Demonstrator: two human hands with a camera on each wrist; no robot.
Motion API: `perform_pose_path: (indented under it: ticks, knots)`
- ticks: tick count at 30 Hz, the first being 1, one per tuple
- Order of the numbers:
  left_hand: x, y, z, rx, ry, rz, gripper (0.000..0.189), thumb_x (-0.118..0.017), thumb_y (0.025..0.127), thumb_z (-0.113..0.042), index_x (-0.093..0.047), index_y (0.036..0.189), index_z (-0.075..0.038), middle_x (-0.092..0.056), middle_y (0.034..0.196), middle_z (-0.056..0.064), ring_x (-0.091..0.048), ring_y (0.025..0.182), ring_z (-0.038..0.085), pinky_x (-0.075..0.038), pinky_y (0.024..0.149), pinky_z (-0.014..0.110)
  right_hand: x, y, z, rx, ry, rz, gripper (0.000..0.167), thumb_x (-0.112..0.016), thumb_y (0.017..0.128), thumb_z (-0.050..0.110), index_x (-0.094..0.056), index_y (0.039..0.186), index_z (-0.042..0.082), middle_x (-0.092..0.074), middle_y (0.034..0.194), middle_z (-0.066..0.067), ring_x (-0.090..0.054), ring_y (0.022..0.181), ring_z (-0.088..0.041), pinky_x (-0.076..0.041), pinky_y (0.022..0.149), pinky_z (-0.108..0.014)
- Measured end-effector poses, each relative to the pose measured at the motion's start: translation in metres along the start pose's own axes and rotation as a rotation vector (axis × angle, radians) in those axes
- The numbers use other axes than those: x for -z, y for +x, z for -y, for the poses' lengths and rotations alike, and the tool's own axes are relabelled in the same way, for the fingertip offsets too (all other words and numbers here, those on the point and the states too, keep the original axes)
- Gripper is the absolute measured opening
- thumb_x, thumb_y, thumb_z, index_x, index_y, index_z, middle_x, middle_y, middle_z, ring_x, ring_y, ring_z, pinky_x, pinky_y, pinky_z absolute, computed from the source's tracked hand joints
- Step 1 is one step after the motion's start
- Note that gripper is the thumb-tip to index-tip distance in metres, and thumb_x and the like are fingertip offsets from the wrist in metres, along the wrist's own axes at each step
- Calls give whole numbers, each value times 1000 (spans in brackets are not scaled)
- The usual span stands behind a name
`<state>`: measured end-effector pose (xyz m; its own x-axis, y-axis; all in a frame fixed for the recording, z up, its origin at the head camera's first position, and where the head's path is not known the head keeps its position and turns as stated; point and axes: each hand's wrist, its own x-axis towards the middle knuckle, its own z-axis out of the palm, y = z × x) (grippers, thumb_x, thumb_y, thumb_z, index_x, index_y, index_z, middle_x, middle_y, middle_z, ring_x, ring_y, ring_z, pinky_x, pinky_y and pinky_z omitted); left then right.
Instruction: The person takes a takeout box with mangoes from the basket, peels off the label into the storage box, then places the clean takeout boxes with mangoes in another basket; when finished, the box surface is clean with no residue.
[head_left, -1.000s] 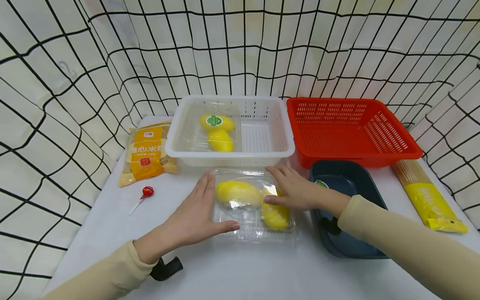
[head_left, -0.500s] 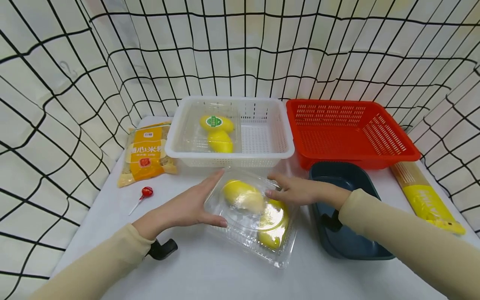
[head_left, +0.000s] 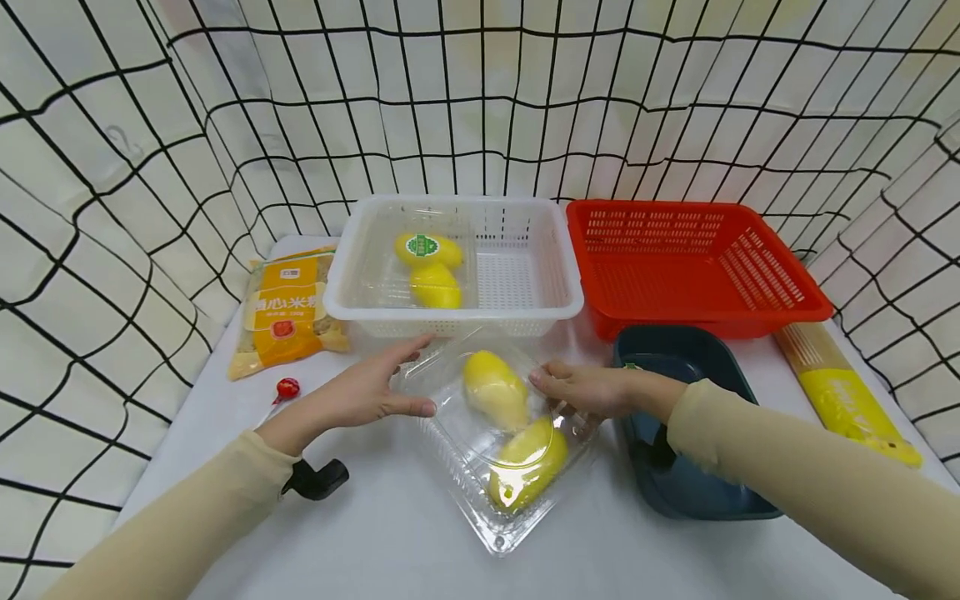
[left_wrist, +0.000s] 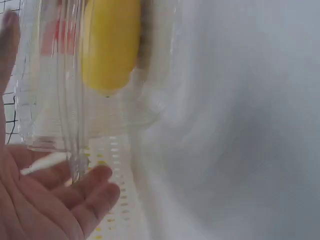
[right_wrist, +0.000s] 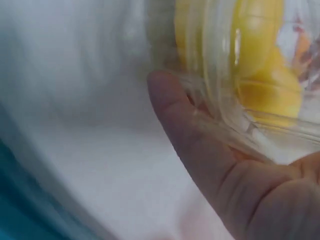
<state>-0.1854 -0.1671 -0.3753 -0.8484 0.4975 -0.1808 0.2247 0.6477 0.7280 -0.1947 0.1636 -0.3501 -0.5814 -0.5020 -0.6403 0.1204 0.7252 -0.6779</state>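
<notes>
A clear plastic clamshell box (head_left: 448, 421) holding two yellow mangoes (head_left: 495, 392) is turned cornerwise over the white table. My right hand (head_left: 591, 390) grips its right corner, thumb on top and fingers underneath. In the right wrist view, a finger (right_wrist: 195, 145) runs along the underside of the box. At the opposite corner is my left hand (head_left: 352, 396), thumb and fingers spread apart around the edge. The left wrist view shows its fingers (left_wrist: 95, 195) extended loosely by the box's rim, not curled round it.
Behind stands a white basket (head_left: 450, 315) with another boxed pair of mangoes (head_left: 431, 258), beside a red basket (head_left: 697, 317). A dark blue bin (head_left: 720, 492) is at right, near a yellow packet (head_left: 847, 400). A snack bag (head_left: 288, 308) and lollipop (head_left: 287, 388) lie left.
The box has turned clockwise, its near corner swinging toward me. My right hand has gone from lying over the box to gripping its corner; my left hand has drawn back slightly to the left.
</notes>
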Motion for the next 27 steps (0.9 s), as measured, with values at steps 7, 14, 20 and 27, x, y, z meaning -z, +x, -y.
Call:
perform_pose_path:
  ticks: [7,14,20,27]
  knots:
    - [-15,-9,-7,184,-236,-146,88,-63,101,-43,-12,164,-8,-25,166,26,-35,148,49,-42,113,61,-22,-10,-1,-30,170,-59,65,-35,109,52,-24,152,4,-48,132,-19,-52,120,-36,-58,91,-51]
    - [-44,-10,-27,170,-348,-242,86,-50,107,-45,4,164,-8,-4,171,23,-22,155,46,-27,120,65,-35,-16,-3,-38,210,-138,71,-32,110,51,-14,158,2,-46,141,-23,-44,134,-44,-43,105,-73]
    - [-53,1,-23,156,-212,-258,112,-67,93,-57,4,163,-5,2,171,20,-13,157,44,-20,124,65,-38,-16,-4,-33,203,-132,74,-33,109,53,-14,158,1,-43,146,-23,-45,135,-42,-45,106,-68]
    - [-53,9,-15,119,-206,-243,115,-73,89,-56,0,163,-8,-4,171,19,-19,156,42,-25,122,65,-34,-4,-5,-2,253,-178,81,-41,105,56,-17,158,0,-29,158,-21,-34,142,-39,-37,114,-65]
